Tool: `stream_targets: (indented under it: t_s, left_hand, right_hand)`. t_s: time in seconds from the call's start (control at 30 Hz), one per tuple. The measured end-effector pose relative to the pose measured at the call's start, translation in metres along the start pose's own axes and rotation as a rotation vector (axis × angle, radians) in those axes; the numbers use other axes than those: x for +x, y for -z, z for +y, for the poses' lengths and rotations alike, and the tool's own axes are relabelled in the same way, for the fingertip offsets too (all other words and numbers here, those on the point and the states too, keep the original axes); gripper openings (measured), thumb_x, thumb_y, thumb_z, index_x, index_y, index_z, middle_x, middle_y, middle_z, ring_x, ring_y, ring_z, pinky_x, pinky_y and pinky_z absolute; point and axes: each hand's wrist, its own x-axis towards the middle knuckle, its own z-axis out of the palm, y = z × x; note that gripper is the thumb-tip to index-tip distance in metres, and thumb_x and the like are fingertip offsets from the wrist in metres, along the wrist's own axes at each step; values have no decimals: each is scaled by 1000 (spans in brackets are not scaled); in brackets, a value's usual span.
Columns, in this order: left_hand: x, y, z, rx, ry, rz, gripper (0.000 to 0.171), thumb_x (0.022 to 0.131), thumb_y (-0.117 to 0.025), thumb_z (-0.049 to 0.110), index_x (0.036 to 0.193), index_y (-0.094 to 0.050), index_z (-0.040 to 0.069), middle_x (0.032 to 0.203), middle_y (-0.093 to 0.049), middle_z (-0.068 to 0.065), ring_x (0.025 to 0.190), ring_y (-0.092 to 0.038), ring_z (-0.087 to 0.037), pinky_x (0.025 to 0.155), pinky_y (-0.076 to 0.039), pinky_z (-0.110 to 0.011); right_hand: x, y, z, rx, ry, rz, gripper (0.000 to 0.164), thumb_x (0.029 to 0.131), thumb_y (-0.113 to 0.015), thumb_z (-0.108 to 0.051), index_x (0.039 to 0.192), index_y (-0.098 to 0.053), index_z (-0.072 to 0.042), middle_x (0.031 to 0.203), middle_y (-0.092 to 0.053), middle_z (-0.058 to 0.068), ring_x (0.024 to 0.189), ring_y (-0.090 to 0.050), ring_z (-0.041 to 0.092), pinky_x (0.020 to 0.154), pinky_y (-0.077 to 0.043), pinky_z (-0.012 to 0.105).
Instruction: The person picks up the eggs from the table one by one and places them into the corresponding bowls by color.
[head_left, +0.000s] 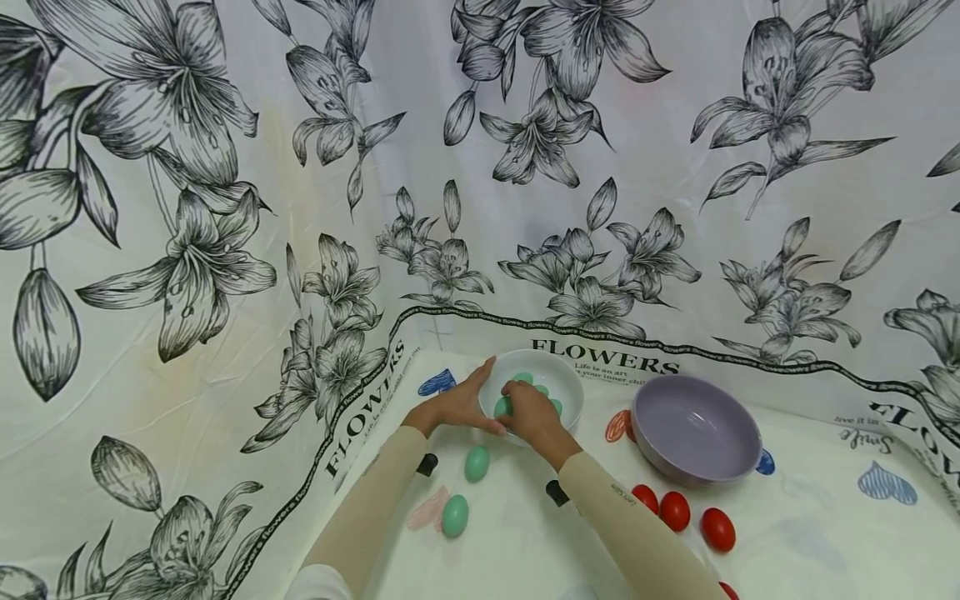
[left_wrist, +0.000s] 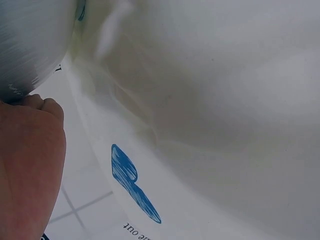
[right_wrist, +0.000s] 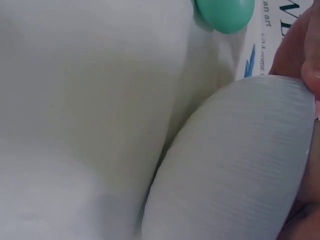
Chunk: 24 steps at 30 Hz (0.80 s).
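Observation:
A white bowl point(head_left: 572, 385) with several green eggs point(head_left: 522, 379) in it stands toward the back of the cloth-covered table. My left hand point(head_left: 463, 405) holds the bowl by its left side, thumb at the near rim and fingers spread along the far side. Over the near rim reaches my right hand point(head_left: 536, 423), its fingers down inside the bowl on a green egg point(head_left: 502, 407); part of that egg is hidden. In the right wrist view the bowl's outer wall point(right_wrist: 235, 165) fills the lower right, with fingers at its rim.
Two green eggs point(head_left: 476, 463) point(head_left: 455, 516) lie on the cloth in front of the bowl. To the right stands a purple bowl point(head_left: 697, 429), with several red eggs point(head_left: 717, 529) before it. A flowered curtain point(head_left: 540, 250) hangs behind and at the left.

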Motion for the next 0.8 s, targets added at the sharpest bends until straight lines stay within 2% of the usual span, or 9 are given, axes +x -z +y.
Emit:
stream_targets:
  t_s: [0.1,0.2,0.37,0.5,0.63,0.8]
  left_hand:
    - [1,-1,-1,4,1,-4,150,70,-90,71,170,13,27,178,4,-7,163,-6,-34,127,-23,-57]
    - [3,-2,-2,2,1,-6,150,70,-90,71,170,14,28,178,4,-7,163,-6,-33,127,-23,-57]
    - [6,-4,-3,3,-10,-6,149,70,-90,70,170,13,30,179,3,-7,163,-7,-33,127,-23,-56]
    - [5,-6,-2,-4,-9,-8,150,71,-91,68,170,13,25,179,3,-5,163,-8,-31,128,-23,-55]
    - [5,-5,-1,-1,-16,-3,151,71,-91,67,170,12,19,179,3,-5,163,-8,-30,128,-22,-55]
    - [6,0,-3,18,-6,17,153,68,-92,70,171,11,21,179,0,-7,163,-10,-31,128,-22,-54]
  right_hand:
    - [-2,3,0,-29,-9,2,60,87,-91,-29,136,-67,-5,136,-67,14,108,-71,27,93,-60,43]
    - [-7,9,-2,-54,-19,18,59,88,-90,-30,136,-67,-6,134,-68,13,112,-71,31,94,-60,46]
    - [-18,23,-1,-33,-13,83,52,91,-87,-28,135,-68,-7,133,-70,13,116,-71,33,96,-59,48]
    - [-35,37,-4,103,17,184,48,94,-84,-27,135,-69,-7,132,-71,12,118,-71,31,96,-59,47]
    - [-54,51,-9,294,82,320,48,96,-82,-29,138,-67,-11,135,-69,9,120,-71,27,96,-60,44]
    - [-77,62,-21,510,184,448,52,97,-80,-32,144,-64,-16,142,-65,0,126,-68,18,103,-55,35]
